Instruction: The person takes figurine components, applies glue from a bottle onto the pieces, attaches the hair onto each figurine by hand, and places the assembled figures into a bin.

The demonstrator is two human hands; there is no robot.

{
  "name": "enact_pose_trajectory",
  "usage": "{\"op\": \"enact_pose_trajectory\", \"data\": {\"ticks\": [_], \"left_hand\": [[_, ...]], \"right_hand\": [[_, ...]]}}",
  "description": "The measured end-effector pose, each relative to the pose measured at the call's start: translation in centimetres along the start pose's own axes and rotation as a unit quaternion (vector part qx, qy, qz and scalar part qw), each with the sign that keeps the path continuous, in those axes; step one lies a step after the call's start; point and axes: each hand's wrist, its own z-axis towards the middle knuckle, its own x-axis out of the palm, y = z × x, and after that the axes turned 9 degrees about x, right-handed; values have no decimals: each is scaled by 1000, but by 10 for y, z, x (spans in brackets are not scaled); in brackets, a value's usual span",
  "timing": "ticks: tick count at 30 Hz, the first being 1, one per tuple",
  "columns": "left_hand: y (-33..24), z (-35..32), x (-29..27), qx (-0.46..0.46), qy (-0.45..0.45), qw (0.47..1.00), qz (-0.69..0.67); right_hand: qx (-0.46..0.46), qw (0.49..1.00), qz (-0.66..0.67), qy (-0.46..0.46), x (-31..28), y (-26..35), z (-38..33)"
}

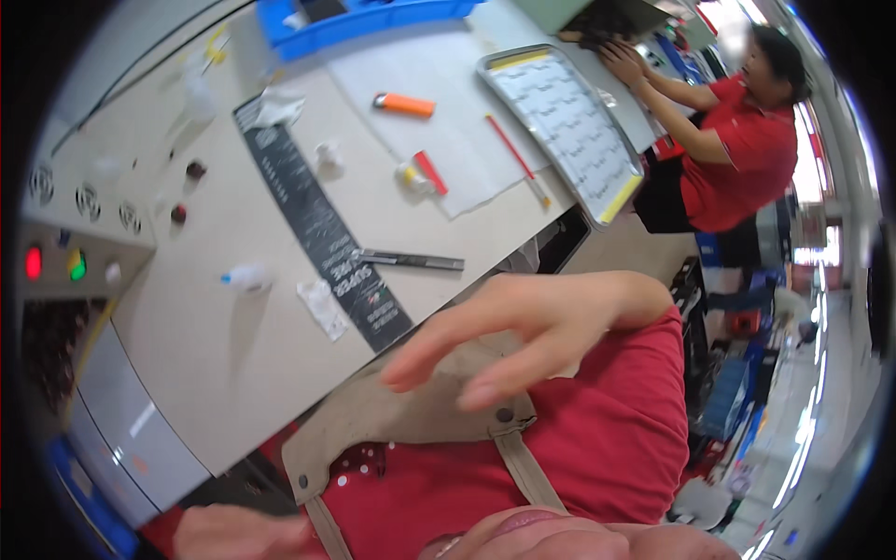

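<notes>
Blk tweezer-like tool point(411, 260) on tbl point(252, 401), one end over dk strip point(306, 201), nearest R hand point(539, 320): fingers loosely spread, nothing seen held. L hand point(238, 534) blurred, can't tell grip. Prob. a pause; pick-up calls for reach over tbl edge. Count: 1 tool, 1 strip, 1 orange lighter point(404, 105), 2 dk-red bits point(195, 170), 1 tray point(540, 140).

The black strip point(310, 207) lying on the table point(201, 313) is carrying pale printed letters point(347, 277), with the bigger ones standing toward its lower end, while the smaller print point(273, 179) higher up is appearing too blurred for clear reading.
</notes>
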Motion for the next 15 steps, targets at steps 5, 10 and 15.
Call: {"op": "enact_pose_trajectory", "data": {"ticks": [5,10,15], "left_hand": [[47,-3,-17,-164,184,968,-50],[68,-46,-25,-206,42,964,-165],[93,-61,-23,-257,-86,948,-168]], "right_hand": [[16,995,-84,-43,15,-44,22],[-18,990,-125,-70,22,-86,32],[-138,917,-294,-233,24,-118,36]]}}
